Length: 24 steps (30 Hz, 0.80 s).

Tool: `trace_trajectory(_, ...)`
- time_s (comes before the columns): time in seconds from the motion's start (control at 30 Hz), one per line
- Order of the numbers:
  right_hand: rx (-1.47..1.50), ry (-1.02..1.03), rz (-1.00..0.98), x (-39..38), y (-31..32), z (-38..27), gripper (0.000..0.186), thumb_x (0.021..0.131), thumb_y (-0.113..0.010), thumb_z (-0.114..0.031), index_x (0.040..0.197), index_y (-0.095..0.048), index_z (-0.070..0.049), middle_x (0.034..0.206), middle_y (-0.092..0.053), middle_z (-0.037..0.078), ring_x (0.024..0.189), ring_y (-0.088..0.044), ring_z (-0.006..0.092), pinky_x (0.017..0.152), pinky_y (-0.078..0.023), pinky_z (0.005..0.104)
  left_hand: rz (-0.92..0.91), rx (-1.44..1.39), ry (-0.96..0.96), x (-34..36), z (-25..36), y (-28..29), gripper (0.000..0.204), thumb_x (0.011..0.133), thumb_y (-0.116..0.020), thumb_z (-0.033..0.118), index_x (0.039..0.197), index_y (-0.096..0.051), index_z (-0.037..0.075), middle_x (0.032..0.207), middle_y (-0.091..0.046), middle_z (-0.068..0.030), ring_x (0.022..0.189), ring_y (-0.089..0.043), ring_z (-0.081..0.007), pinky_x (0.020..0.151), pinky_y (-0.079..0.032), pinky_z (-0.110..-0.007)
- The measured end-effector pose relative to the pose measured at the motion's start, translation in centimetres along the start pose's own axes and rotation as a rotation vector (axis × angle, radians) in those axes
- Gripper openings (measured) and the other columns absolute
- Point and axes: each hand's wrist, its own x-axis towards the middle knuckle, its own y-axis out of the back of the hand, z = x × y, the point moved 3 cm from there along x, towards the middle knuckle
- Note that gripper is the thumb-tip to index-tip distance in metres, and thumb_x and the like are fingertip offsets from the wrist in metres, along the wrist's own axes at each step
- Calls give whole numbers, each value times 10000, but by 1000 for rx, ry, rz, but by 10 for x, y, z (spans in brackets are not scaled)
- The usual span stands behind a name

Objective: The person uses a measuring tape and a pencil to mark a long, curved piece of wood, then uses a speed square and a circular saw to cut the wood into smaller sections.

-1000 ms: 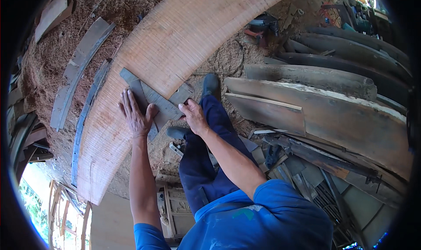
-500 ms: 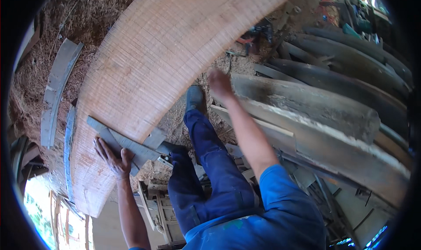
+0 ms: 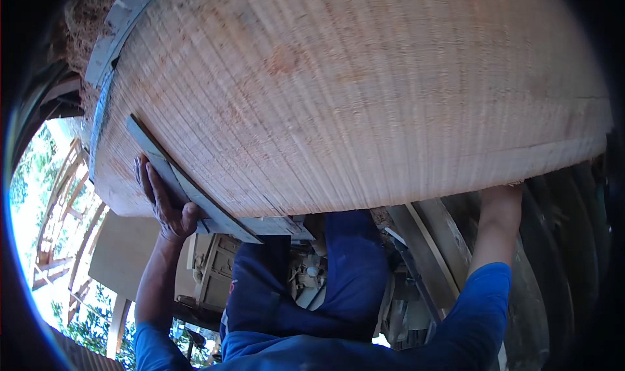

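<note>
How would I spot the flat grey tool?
Find the huge pale board filling the upper picture, then follow its lower edge leftward to the left hand. Under that hand lies the flat grey tool, slanting down rightward past the board's edge. Its long straight side sets it apart from the curved grey strip at the board's upper left.

This is a woodworking workshop: witness the broad, pale, rough-sawn wooden slab (image 3: 338, 110). Long, dark, curved wooden boards (image 3: 530, 319) crowd near the slab's right-hand end.
</note>
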Motion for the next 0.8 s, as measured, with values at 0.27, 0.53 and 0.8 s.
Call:
trace_trajectory(0.27, 150, 122, 177, -56, 66, -24, 319, 900, -583, -259, 1135, -616, -47, 1006, -696, 222, 946, -681, 394, 832, -534, 500, 6, -12, -36, 2, 1, 4, 920, 952, -454, 607, 1514, -240, -90, 1564, -266, -287, 1466, -230, -460, 1193, -129, -569)
trace_trajectory(0.53, 386, 357, 2, -250, 188, -137, 456, 875, -646, -337, 1241, -582, -72, 1081, -691, 224, 1003, -672, 406, 856, -536, 495, -1, -18, -82, 1, 4, 11, 844, 950, -503, 500, 1514, -253, -77, 1574, -260, -279, 1495, -188, -414, 1214, -86, -543)
trace_trajectory(0.8, 276, 201, -394, -402, 207, -221, 867, 761, -777, -441, 1483, -364, -197, 1014, -705, 248, 974, -673, 455, 855, -549, 526, 38, -57, -66, 6, 8, 16, 844, 926, -537, 472, 1515, -265, -68, 1599, -258, -214, 1513, -171, -356, 1232, -62, -489)
